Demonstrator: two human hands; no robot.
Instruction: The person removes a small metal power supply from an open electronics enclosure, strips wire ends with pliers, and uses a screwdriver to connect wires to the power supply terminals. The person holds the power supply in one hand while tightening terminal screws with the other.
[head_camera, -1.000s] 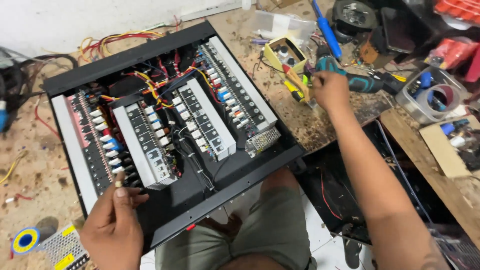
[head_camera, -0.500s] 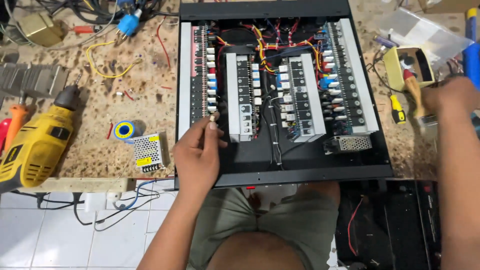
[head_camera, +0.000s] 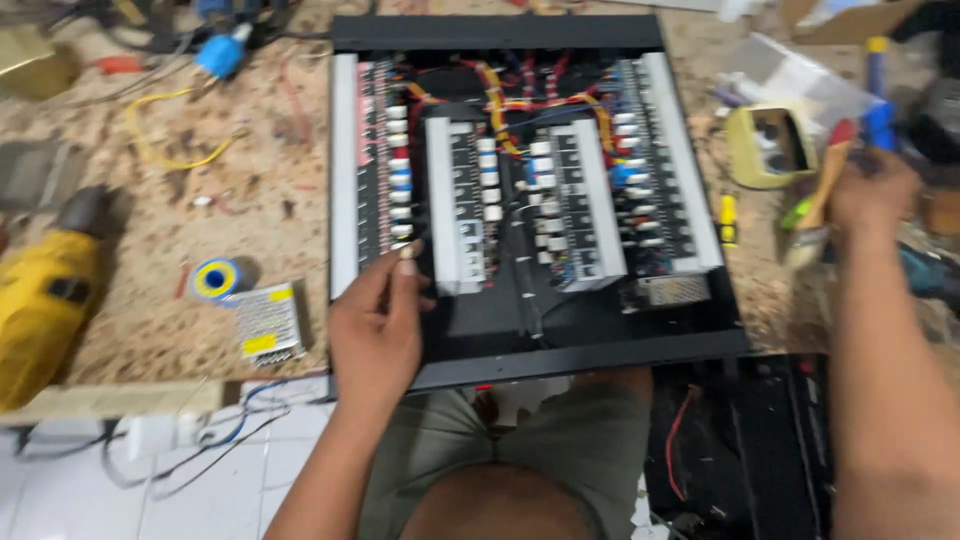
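Far left, a yellow drill (head_camera: 45, 300) is blurry and cut off. Left hand (head_camera: 378, 325) pinches some tiny pale part (head_camera: 407, 253), too small to identify, over the open amplifier chassis (head_camera: 530, 190). Right hand (head_camera: 872, 195) grips a brush (head_camera: 822, 195), though motion blur hides the details.

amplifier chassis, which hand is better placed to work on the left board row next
Left. The left hand already sits inside the open amplifier chassis, fingertips beside that row. The right hand is off over the bench clutter, gripping a paintbrush.
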